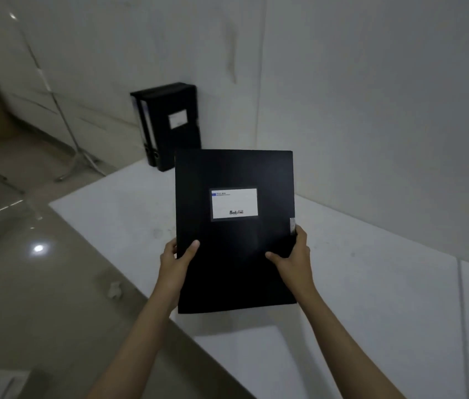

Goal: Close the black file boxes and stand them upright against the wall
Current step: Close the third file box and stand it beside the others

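A closed black file box (234, 174) with a white label on its front is held up above the white table (371, 283), its broad face towards me. My left hand (177, 257) grips its left edge, thumb on the front. My right hand (292, 254) grips the right edge near a small clasp. Two more black file boxes (170, 125) stand upright side by side at the table's far left corner, against the wall (342, 82).
The table's left edge runs diagonally from far left to near centre, with a shiny tiled floor (40, 283) beyond it. A metal tripod stand (63, 116) rises from the floor at left. A crumpled scrap (114, 289) lies on the floor.
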A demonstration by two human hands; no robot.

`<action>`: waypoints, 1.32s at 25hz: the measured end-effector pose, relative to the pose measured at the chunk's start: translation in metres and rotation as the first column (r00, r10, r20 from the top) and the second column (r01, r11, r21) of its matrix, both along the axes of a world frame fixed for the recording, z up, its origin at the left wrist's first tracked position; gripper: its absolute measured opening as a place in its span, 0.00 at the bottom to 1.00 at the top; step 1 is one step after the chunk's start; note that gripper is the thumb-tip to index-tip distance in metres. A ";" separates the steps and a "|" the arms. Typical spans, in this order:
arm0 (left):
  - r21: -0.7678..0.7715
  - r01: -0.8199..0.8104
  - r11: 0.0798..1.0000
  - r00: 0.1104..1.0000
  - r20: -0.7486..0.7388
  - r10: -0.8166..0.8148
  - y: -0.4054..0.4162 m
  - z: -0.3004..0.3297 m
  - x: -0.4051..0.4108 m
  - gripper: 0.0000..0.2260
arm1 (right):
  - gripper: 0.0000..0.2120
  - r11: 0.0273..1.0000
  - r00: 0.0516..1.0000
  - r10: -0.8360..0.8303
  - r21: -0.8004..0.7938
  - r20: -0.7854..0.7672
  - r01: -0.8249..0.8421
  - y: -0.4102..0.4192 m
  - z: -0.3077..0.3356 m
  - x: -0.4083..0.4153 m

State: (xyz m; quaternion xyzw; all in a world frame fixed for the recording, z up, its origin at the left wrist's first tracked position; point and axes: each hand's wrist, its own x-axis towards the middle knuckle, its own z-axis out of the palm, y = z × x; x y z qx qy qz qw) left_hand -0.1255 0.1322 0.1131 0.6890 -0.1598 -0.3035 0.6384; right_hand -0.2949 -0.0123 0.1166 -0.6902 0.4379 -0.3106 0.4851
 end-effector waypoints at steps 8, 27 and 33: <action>-0.114 0.018 0.993 0.999 0.053 -0.012 0.021 0.035 0.122 0.24 | 0.26 0.999 0.983 0.037 0.027 0.182 -0.042 0.008 0.030 0.145; -0.153 -0.024 0.988 0.976 0.209 0.056 -0.165 0.038 0.319 0.18 | 0.41 0.885 0.952 0.305 -0.360 -0.027 -0.294 -0.127 0.071 0.392; -0.143 -0.076 0.987 0.973 0.205 0.105 -0.223 0.010 0.385 0.21 | 0.41 0.887 0.929 0.370 -0.304 0.018 -0.348 -0.138 0.082 0.487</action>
